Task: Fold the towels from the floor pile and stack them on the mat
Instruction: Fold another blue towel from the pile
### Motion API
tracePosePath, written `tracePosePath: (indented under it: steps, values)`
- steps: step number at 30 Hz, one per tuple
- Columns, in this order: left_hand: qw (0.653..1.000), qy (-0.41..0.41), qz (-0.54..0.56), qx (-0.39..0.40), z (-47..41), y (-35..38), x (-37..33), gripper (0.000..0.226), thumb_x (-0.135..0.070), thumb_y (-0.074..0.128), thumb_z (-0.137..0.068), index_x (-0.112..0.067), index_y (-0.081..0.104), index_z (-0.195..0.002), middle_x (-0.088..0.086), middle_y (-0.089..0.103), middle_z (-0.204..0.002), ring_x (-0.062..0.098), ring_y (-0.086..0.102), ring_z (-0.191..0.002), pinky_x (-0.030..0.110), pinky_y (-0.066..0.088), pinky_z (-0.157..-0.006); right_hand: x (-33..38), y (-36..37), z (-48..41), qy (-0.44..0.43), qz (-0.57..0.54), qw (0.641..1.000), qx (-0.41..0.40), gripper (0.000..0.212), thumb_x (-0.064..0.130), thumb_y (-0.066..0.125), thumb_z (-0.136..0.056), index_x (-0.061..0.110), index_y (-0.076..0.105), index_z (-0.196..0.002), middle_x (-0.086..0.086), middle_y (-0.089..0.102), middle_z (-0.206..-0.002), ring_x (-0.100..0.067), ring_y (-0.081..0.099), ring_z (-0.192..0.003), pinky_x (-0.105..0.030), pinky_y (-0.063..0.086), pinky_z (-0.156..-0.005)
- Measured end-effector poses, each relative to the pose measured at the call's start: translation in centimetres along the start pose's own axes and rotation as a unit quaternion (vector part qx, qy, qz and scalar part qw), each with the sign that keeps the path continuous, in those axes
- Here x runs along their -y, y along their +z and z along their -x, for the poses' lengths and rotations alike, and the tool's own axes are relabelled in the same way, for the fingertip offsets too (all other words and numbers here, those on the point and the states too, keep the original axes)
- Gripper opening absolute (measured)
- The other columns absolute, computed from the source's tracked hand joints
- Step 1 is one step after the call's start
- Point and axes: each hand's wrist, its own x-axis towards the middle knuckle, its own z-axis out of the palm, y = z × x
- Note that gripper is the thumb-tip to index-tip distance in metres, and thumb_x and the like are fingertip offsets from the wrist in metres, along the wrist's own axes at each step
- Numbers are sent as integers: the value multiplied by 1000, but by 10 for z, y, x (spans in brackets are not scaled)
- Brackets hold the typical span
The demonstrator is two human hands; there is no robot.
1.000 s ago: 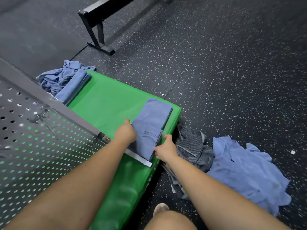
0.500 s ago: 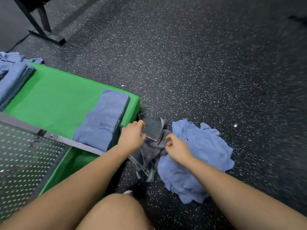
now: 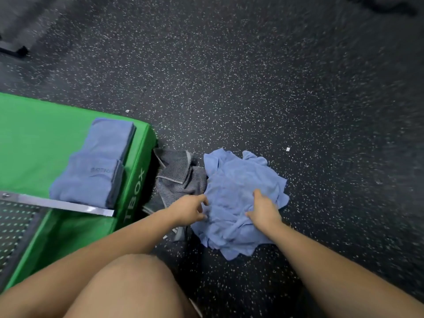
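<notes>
Gym or fitness studio — identified by black rubber flooring (image 3: 252,76) flecked with white, a thick green padded mat (image 3: 46,125) with block lettering ending "TBOX" (image 3: 135,193) on its side, a perforated metal panel (image 3: 16,228), and small folded blue towels (image 3: 96,166) stacked on the mat.
</notes>
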Motion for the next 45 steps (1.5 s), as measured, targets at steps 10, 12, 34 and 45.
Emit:
tracePosePath:
  steps: [10, 12, 34, 45]
  values:
    - [990, 78, 106, 53, 38, -74, -99, 77, -66, 86, -81, -43, 54, -147, -13, 66, -130, 8, 65, -119, 29, 51, -104, 10, -94, 50, -34, -272, 960, 62, 25, 22, 90, -84, 15, 69, -94, 5, 57, -75, -9, 50, -67, -25, 38, -59]
    - [988, 97, 108, 45, 50, -97, -121, 71, -62, 86, -83, -42, 57, -144, -14, 67, -130, 4, 64, -121, 24, 50, -104, 17, -127, 69, -52, -312, 948, 49, 26, 21, 92, -84, 13, 71, -97, 4, 59, -77, -9, 50, -68, -23, 38, -58]
    - [890, 210, 251, -317, 213, -205, -327, 14, -23, 59, -102, -22, 51, -91, -11, 52, -74, 10, 43, -69, 29, 40, -65, -17, -336, 252, -129, -384, 884, -233, 11, 26, 86, -81, 26, 76, -86, 7, 76, -75, -6, 61, -62, -30, 48, -60]
    - [862, 196, 199, -424, 192, -179, -335, 24, -20, 80, -92, -26, 57, -94, -8, 64, -83, 7, 53, -68, 30, 47, -69, -35, -325, 257, -134, -591, 792, -73, 15, 0, 78, -90, 10, 72, -99, -10, 71, -86, -18, 62, -78, -30, 45, -64]
